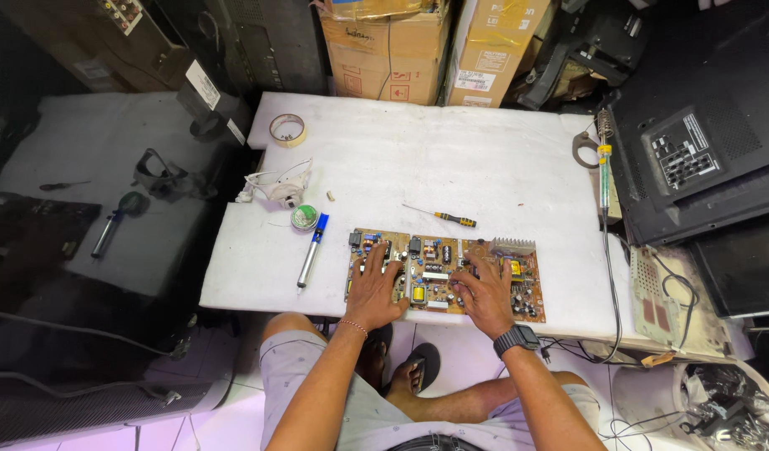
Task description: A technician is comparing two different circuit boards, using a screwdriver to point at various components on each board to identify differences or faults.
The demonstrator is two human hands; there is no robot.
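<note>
A brown circuit board point(439, 255) crowded with components lies near the front edge of a white padded work surface point(451, 159). My left hand point(373, 292) rests flat on the board's left part, fingers spread. On the board's middle-right part lies my right hand point(483, 296), fingers bent over components and a black watch on its wrist. Neither hand holds anything. A small screwdriver point(445, 216) with a yellow-and-black handle lies just beyond the board.
A desoldering pump point(311, 250), a round tin point(303, 217), a white cable bundle point(277, 188) and a tape roll point(287, 129) sit left of the board. A soldering iron point(604, 163) lies at the right edge. Cardboard boxes point(388, 50) and black screen housings point(702, 142) surround the surface.
</note>
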